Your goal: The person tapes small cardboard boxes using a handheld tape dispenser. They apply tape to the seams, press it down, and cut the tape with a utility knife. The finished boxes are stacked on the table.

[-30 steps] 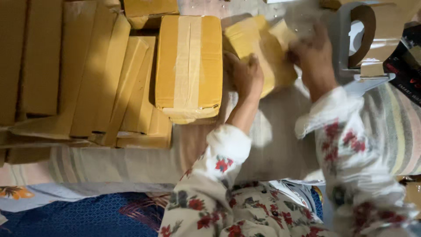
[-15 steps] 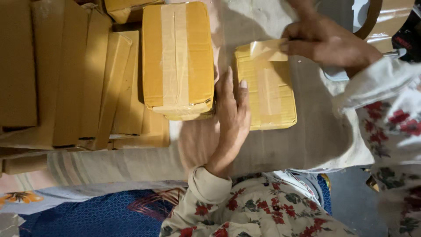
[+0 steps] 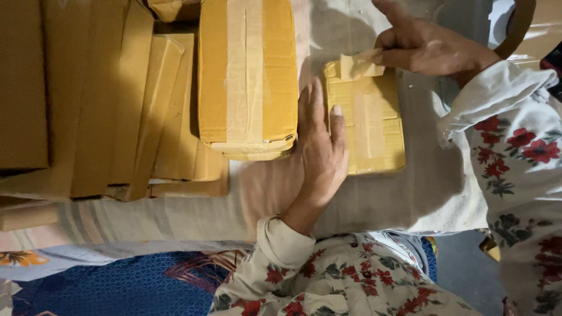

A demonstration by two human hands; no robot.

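A small yellow-brown taped box [image 3: 374, 134] lies on a pale cloth [image 3: 421, 199]. My left hand [image 3: 319, 158] rests flat on the cloth beside it, fingers straight, with the thumb against the box's left edge. My right hand [image 3: 427, 50] is at the box's far end and pinches a loose strip of brown tape [image 3: 357, 65] that lifts off the top corner. Both arms wear white sleeves with red flowers.
A bigger taped box [image 3: 249, 76] sits just left of my left hand. Flattened cardboard sheets [image 3: 88, 99] are stacked at the left. A tape roll [image 3: 530, 29] is at the top right edge. Blue patterned fabric [image 3: 117, 287] lies at the bottom left.
The small box went from being held up in both hands to lying flat on the cloth. My left hand flattened beside it, and my right hand now pinches the tape end.
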